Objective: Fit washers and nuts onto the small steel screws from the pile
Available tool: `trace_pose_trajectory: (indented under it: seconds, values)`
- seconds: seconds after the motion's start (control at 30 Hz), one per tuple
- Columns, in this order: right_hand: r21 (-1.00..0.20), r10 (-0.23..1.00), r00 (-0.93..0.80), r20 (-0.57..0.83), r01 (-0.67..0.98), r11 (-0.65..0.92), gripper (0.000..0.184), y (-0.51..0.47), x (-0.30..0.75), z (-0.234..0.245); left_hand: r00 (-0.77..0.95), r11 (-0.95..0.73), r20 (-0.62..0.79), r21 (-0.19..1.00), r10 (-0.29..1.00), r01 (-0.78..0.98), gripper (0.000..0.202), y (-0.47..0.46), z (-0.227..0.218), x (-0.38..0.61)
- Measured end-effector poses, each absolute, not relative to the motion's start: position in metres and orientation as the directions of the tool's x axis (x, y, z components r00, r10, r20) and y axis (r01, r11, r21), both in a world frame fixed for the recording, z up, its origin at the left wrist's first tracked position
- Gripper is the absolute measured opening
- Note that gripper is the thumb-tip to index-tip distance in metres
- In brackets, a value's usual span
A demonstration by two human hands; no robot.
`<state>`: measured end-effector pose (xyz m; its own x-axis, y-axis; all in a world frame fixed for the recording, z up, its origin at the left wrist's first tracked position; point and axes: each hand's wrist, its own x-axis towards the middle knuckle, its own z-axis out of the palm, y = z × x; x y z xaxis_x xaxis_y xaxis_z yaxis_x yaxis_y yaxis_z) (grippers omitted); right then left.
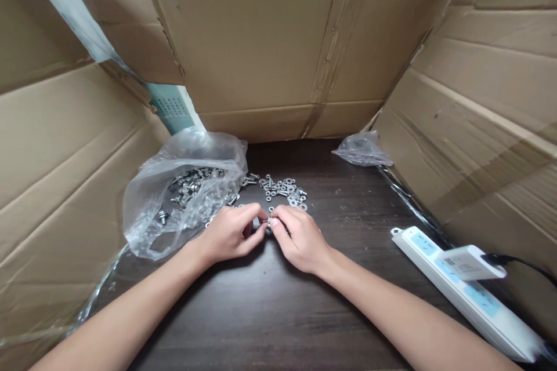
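Note:
My left hand [238, 231] and my right hand [300, 236] meet over the dark table, fingertips pinched together on a small metal bolt [268, 222]. Fingers cover most of it, so I cannot make out whether a washer or nut is on its shank. Just beyond my fingers lies a loose pile of bolts, nuts and flat washers [282, 188]. To the left, close to my left hand, a clear plastic bag [150, 185] lies with its mouth open and many bolts [195, 184] inside.
A white power strip [465, 295] with a plugged-in adapter [472, 262] runs along the right side. A small clear plastic bag [363, 149] lies at the back right. Cardboard walls [261, 40] enclose the dark wooden table [261, 313] at the back and both sides.

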<state>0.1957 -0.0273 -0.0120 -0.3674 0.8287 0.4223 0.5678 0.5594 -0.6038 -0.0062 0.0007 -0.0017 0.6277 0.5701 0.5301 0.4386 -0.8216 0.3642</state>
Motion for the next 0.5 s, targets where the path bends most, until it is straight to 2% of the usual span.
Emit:
trace_pose_trajectory:
  seconds: [0.2, 0.5]
  values:
    - [-0.607, 0.831, -0.348, 0.434, 0.570, 0.555, 0.006, -0.0289, 0.1948, -0.0112, 0.626, -0.817, 0.524, 0.364, 0.577, 0.448, 0.002, 0.0016, -0.0022, -0.0069]
    - [-0.597, 0.834, -0.389, 0.392, 0.582, 0.552, 0.022, -0.0263, 0.1962, -0.0137, 0.634, -0.819, 0.518, 0.369, 0.574, 0.439, 0.002, 0.0008, -0.0016, -0.0057]
